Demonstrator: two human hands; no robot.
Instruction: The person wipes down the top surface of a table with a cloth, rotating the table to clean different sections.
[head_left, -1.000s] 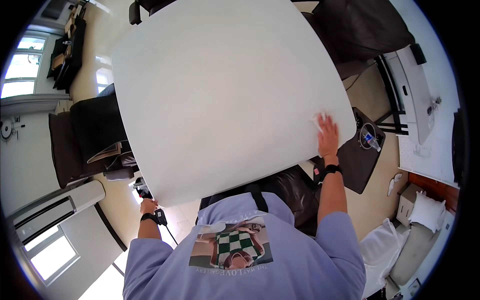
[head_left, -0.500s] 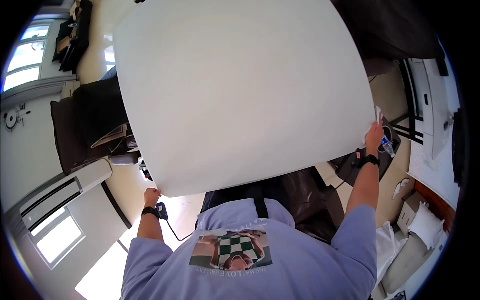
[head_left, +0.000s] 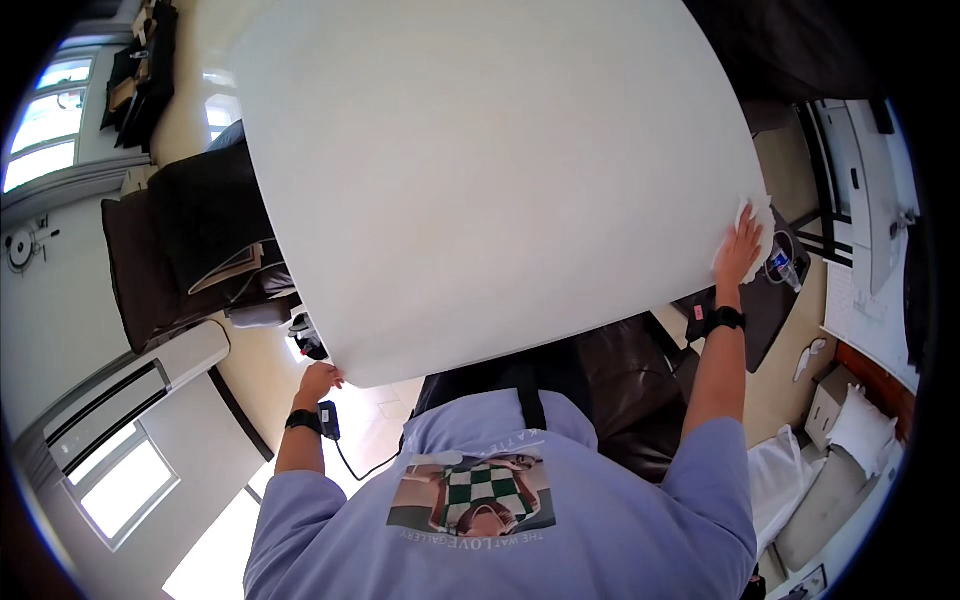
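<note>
A large white tabletop (head_left: 500, 190) fills the middle of the head view. At its near left corner my left hand (head_left: 319, 381) is closed, with the fingertips on the edge. Along the right edge, my right hand (head_left: 738, 250) holds a crumpled white wipe (head_left: 761, 218) under its palm and fingers against the surface. The wipe sticks out past the fingers and over the table's edge. Part of it is hidden beneath the hand.
A dark chair (head_left: 215, 225) stands left of the table. Brown leather seating (head_left: 640, 385) is just under the near edge. Beyond my right hand, a plastic bottle (head_left: 787, 272) lies on a dark surface. A cable (head_left: 350, 468) runs from a small device at my left wrist.
My right hand has slid a little up along the right edge and inward onto the tabletop, its fingers flatter over the wipe. My left hand stays at the corner. The view has shifted slightly.
</note>
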